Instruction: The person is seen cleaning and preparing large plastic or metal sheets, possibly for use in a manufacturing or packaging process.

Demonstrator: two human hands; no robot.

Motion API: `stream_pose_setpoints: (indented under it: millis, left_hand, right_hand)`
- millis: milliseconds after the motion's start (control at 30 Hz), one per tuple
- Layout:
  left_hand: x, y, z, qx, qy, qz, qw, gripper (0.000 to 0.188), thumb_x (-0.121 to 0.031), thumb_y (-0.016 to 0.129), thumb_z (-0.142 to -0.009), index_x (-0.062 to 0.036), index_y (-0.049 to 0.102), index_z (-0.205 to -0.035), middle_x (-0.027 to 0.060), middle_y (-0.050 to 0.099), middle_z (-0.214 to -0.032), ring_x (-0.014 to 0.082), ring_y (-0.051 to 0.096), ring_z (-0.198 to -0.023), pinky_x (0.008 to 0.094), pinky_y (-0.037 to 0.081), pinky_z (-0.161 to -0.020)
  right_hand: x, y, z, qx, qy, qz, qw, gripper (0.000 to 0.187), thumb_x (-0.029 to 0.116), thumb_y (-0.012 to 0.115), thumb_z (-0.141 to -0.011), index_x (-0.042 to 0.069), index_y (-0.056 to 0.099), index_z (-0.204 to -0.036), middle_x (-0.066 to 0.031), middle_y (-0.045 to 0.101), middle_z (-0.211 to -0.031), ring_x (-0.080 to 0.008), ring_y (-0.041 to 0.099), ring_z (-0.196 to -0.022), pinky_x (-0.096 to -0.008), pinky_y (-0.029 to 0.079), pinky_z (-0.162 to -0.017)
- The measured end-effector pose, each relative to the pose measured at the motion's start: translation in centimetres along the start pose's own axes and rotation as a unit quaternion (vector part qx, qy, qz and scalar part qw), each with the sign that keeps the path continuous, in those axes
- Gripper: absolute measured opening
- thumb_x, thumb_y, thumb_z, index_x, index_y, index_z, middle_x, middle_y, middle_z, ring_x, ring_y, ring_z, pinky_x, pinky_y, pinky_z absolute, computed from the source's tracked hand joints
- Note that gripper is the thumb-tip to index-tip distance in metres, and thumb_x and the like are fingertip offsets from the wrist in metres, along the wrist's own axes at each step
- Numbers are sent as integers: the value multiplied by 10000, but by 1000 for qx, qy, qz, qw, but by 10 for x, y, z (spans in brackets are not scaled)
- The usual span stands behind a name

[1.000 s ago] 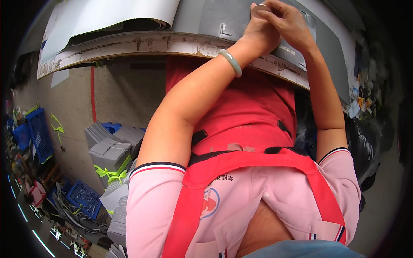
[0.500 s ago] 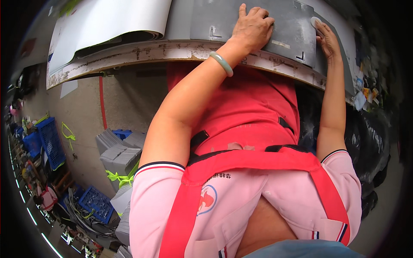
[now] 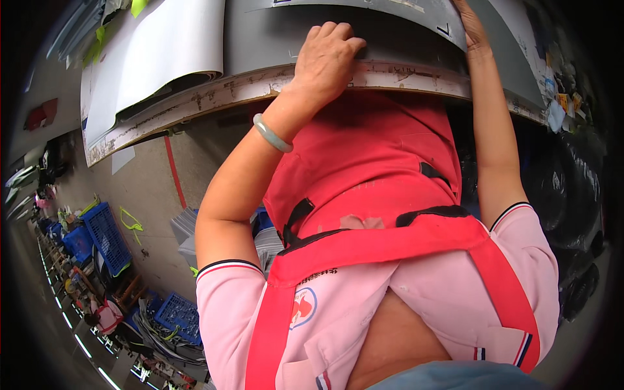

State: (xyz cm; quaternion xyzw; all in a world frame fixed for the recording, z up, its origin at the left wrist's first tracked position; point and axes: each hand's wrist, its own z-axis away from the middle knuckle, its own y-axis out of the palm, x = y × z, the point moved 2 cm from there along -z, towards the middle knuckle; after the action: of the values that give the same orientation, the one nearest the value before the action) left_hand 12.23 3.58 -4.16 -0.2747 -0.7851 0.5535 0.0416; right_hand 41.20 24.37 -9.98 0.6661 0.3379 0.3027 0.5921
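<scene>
My right hand (image 3: 473, 29) grips the right edge of a stiff grey board (image 3: 370, 5) with black corner marks and a pale strip on it. The board is raised and tilted, its near edge off the table, and its far part is cut off by the top of the view. Beneath it lies a dark grey sheet (image 3: 257, 42). My left hand (image 3: 328, 58), a pale bangle on its wrist, rests on this sheet near the table's front edge. Its fingers are curled under, and whatever they may hold is hidden.
White sheet material (image 3: 162, 45) curls over the table's left part. The worn table edge (image 3: 260, 83) runs close in front of me. Blue crates (image 3: 107, 237) stand on the floor at left; black plastic bags (image 3: 565, 195) are at right.
The marked board has gone from lying flat to raised, moving away from me at my right hand. My left hand has left its top and shifted left and nearer. The round whitish piece at my right fingers no longer shows.
</scene>
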Motion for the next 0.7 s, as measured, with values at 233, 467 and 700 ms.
stream_pose_setpoints:
  millis: [233, 467, 700]
  left_hand:
    - [32, -15, -1, 106, -51, 175, 978, 311, -177, 784, -839, -72, 752, -1130, 93, 664, -1090, 323, 656, -1022, 413, 536, -881]
    - [23, -8, -2, 37, 29, 114, 992, 220, -129, 740, -888, -49, 742, -1093, 103, 671, -1089, 333, 669, -956, 411, 552, -829]
    - [38, -3, -9, 111, -59, 170, 977, 145, -133, 703, -916, -58, 760, -1027, 141, 706, -986, 332, 699, -910, 405, 557, -816]
  right_hand:
    - [-16, 12, 5, -279, -197, 426, 838, 437, 244, 751, -942, 50, 619, -1310, -115, 732, -1135, -233, 728, -973, -405, 613, -881]
    - [2, -1, 8, -187, -107, 257, 942, 467, 258, 746, -946, 46, 599, -1336, -115, 723, -1165, -227, 722, -997, -398, 607, -896]
    - [-21, 15, -3, -237, -173, 448, 844, 487, 276, 751, -944, 46, 596, -1345, -115, 723, -1170, -234, 723, -991, -388, 611, -887]
